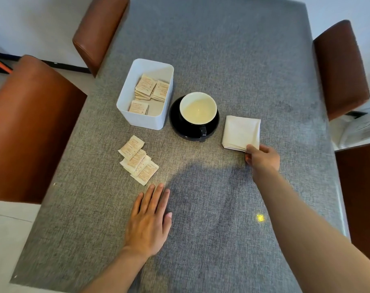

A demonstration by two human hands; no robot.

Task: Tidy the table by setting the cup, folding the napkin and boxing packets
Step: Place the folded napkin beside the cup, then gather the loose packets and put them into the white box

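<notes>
A dark cup (198, 111) with a pale inside stands upright on a black saucer (180, 125) in the middle of the grey table (232, 60). Left of it is a white box (129, 96) holding several beige packets (152, 89). Several more packets (138, 159) lie loose on the cloth in front of the box. A folded white napkin (241, 132) lies right of the saucer. My right hand (262, 158) pinches its near right corner. My left hand (148, 220) rests flat on the table, fingers straight, just below the loose packets.
Brown leather chairs stand at the left (31, 123), back left (97, 28) and right (338, 66) of the table. A small yellow spot (260, 217) sits on the cloth near my right forearm.
</notes>
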